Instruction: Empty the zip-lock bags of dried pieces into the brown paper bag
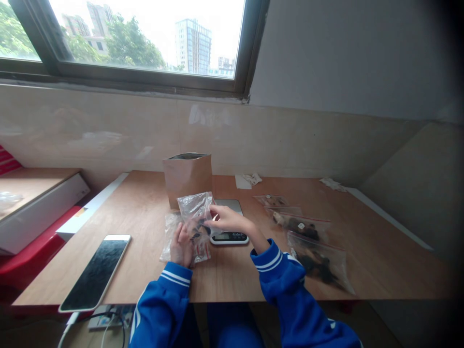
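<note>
A clear zip bag (195, 205) with some dark pieces low in it is held up between my hands. My left hand (181, 245) curls against its lower left side, fingers bent round the plastic. From the right, my right hand (229, 219) pinches the edge of the same bag. More clear plastic bags (167, 237) with a red strip lie on the table under and beside my left hand. Partly covered by my right hand, a kitchen scale (235, 238) stands just behind. What the dark pieces are, I cannot make out.
An upright brown paper bag (188, 181) stands open behind the hands. Several filled zip bags (322, 261) lie to the right. A phone (97, 273) with a cable rests at the front left of the wooden table (145, 203). White paper (243, 181) lies near the wall.
</note>
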`<state>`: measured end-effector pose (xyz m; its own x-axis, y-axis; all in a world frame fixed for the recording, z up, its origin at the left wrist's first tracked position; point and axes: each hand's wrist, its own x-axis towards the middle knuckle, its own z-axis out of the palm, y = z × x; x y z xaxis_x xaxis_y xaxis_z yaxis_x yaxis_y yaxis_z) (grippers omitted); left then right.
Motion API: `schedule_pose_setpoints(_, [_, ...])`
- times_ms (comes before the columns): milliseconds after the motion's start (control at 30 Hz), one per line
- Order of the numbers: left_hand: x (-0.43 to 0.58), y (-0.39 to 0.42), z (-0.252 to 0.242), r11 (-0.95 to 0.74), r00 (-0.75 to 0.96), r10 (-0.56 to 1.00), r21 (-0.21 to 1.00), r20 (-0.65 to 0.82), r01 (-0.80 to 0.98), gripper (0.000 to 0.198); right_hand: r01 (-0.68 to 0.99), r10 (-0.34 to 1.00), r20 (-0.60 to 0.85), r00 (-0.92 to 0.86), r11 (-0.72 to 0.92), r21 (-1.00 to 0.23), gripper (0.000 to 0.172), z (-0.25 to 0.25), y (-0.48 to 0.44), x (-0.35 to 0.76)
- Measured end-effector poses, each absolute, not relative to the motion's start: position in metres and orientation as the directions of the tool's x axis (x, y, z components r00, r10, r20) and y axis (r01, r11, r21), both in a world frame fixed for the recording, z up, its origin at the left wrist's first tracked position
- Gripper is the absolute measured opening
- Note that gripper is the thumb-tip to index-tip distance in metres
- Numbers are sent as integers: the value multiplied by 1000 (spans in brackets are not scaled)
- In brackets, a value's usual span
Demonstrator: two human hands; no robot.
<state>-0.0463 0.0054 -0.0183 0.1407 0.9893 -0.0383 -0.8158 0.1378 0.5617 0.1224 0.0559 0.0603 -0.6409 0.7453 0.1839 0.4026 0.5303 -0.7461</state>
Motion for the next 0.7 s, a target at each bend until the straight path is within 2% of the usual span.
schedule_pose_setpoints(233, [-46,4,-21,69,131,990,602,60,-796,54,360,744,196,-639,514,-778,18,57,60,126])
schedule_pose_setpoints(400, [-47,4,-23,80,135,990,623,41,-778,59,399,697,110,-709,525,-752,20,59,60,129])
schedule_pose_setpoints(500, [-47,4,-22,79,129,991,619,37,-781,64,452,724,70,-687,500,-739,20,61,56,128])
schedule_pose_setpoints(600, [-48,4,-22,81,122,992,617,24,-783,68,483,769,70,-635,466,-741,31,64,51,126])
schedule_pose_setpoints(700, [-49,5,-24,82,123,992,608,26,-790,71,457,760,81,-645,468,-757,38,63,48,124])
